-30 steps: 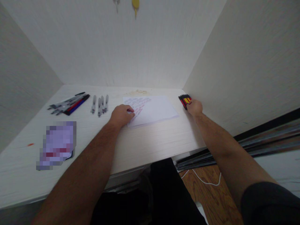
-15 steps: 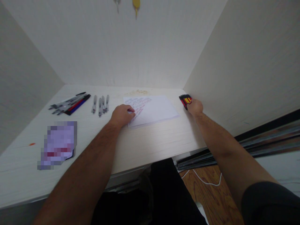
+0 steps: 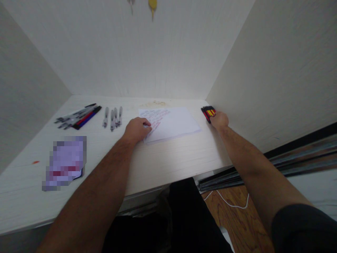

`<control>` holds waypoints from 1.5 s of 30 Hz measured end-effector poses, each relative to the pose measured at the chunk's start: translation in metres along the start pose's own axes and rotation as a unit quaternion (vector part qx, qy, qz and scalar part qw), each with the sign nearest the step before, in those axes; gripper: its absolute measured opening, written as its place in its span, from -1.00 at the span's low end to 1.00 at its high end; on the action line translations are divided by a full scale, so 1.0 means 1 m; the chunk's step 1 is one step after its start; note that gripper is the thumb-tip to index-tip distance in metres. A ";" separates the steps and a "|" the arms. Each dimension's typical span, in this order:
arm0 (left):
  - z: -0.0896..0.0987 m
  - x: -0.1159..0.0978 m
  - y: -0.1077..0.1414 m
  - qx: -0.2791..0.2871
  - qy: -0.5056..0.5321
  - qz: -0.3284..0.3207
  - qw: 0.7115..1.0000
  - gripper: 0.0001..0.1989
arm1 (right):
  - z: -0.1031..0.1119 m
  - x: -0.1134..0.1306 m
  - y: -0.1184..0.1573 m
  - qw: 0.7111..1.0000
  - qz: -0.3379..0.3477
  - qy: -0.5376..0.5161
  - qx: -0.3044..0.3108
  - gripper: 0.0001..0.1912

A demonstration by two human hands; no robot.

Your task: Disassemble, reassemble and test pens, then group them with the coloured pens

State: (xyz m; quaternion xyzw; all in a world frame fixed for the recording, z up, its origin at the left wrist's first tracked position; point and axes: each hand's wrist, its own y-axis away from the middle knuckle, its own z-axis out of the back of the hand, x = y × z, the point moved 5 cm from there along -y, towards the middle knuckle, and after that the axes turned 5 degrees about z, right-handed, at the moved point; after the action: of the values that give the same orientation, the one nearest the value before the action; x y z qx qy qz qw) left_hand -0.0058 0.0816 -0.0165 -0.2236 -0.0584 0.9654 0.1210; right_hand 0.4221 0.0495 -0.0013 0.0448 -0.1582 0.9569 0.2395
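Note:
My left hand rests on the left part of a white paper sheet, loosely curved, with a small gap between thumb and forefinger and nothing seen in it. Slanted lines of dark and red handwriting cover the sheet's left side. At the far right, my right hand is closed at the near ends of a tight row of pens, black with red and yellow parts. Its fingertips are partly hidden, so which pen they grip cannot be made out.
Several clear-barrelled pens lie left of the paper. Further left is a pile of black, red, blue and clear pens. A blurred-out purplish item lies at the front left. Walls enclose the white desk at the back and sides.

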 end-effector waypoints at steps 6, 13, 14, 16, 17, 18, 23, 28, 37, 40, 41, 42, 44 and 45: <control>0.000 0.000 0.000 0.002 -0.001 0.009 1.000 -0.74 | -0.001 0.000 -0.001 1.000 -0.002 -0.006 -0.001 -0.68; 0.001 -0.001 0.000 0.001 -0.001 0.010 1.000 -0.73 | 0.007 0.004 0.004 1.000 -0.002 -0.020 -0.016 -0.70; 0.001 -0.001 0.000 0.001 0.001 0.010 1.000 -0.72 | 0.009 0.006 0.005 1.000 0.000 -0.026 -0.018 -0.70; 0.000 0.000 0.000 0.002 0.002 0.007 1.000 -0.70 | 0.013 0.013 0.007 0.999 0.008 -0.043 -0.027 -0.71; 0.000 -0.001 0.000 0.003 0.003 0.005 1.000 -0.69 | 0.014 0.020 0.009 0.998 0.015 -0.055 -0.034 -0.73; 0.001 -0.001 0.000 0.005 0.002 0.004 1.000 -0.68 | 0.015 0.028 0.012 0.996 0.020 -0.069 -0.044 -0.75; 0.003 -0.002 0.001 0.017 -0.015 -0.002 1.000 -0.68 | 0.005 0.099 0.035 0.976 0.077 -0.203 -0.020 -0.86; 0.005 0.000 0.003 0.013 -0.014 0.010 1.000 -0.69 | -0.006 0.177 0.059 0.929 0.149 -0.335 0.043 -0.86; 0.003 0.003 0.004 0.007 0.005 0.043 0.999 -0.70 | -0.017 0.198 0.075 0.901 0.224 -0.369 0.033 -0.84; 0.007 -0.001 0.011 0.005 0.010 0.049 0.999 -0.71 | -0.013 0.198 0.081 0.903 0.251 -0.346 0.028 -0.83; 0.007 -0.003 0.013 0.010 0.014 0.044 0.999 -0.71 | -0.011 0.198 0.082 0.907 0.248 -0.340 0.022 -0.83; 0.007 -0.004 0.014 0.014 0.016 0.040 0.999 -0.71 | -0.011 0.199 0.083 0.910 0.251 -0.330 0.020 -0.83; 0.005 -0.004 0.014 0.020 0.018 0.034 0.999 -0.73 | -0.012 0.201 0.084 0.914 0.260 -0.312 0.012 -0.83; 0.004 -0.003 0.014 0.020 0.020 0.033 0.999 -0.73 | -0.013 0.203 0.084 0.913 0.266 -0.308 0.014 -0.83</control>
State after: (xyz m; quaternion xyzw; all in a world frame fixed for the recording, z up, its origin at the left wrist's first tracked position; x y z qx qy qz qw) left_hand -0.0078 0.0673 -0.0137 -0.2417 -0.0294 0.9653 0.0945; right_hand 0.2032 0.0739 -0.0048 0.2973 -0.2171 0.9259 -0.0850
